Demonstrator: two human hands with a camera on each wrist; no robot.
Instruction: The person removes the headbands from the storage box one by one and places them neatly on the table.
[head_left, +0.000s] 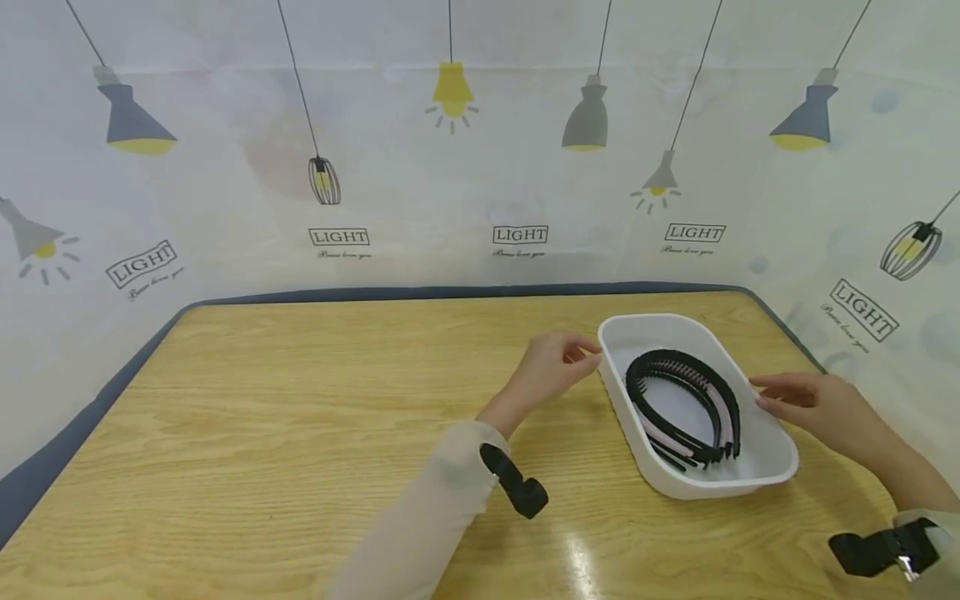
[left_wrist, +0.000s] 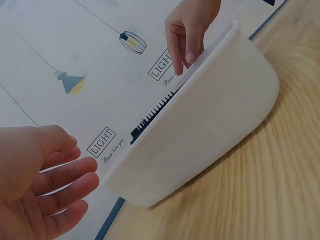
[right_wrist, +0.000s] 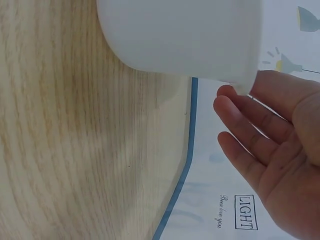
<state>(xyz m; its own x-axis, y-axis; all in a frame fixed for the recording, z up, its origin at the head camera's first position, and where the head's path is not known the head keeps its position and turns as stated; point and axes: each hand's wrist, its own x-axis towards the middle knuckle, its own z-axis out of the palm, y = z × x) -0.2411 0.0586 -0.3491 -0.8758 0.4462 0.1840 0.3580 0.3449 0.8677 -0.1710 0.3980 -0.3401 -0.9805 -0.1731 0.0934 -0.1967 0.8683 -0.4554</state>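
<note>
A white rectangular basin [head_left: 757, 462] rests on the right part of the table. Inside lie several toothed headbands [head_left: 729, 417], mostly black with some pale pink, nested together in a ring. My left hand [head_left: 553, 362] is at the basin's left rim, its fingers loosely bent and holding nothing in the left wrist view. On the opposite side, my right hand [head_left: 825, 408] reaches the right rim. Its fingertips [right_wrist: 227, 107] are close to the rim's edge in the right wrist view, without a clear grip. The black headband teeth [left_wrist: 155, 111] show above the basin wall in the left wrist view.
The wooden table [head_left: 300, 417] stretches left of the basin, with a dark blue border [head_left: 450, 292] along its back edge. A pale backdrop [head_left: 405, 175] printed with hanging lamps stands behind and at the sides. Black straps with small cameras [head_left: 517, 483] sit on both wrists.
</note>
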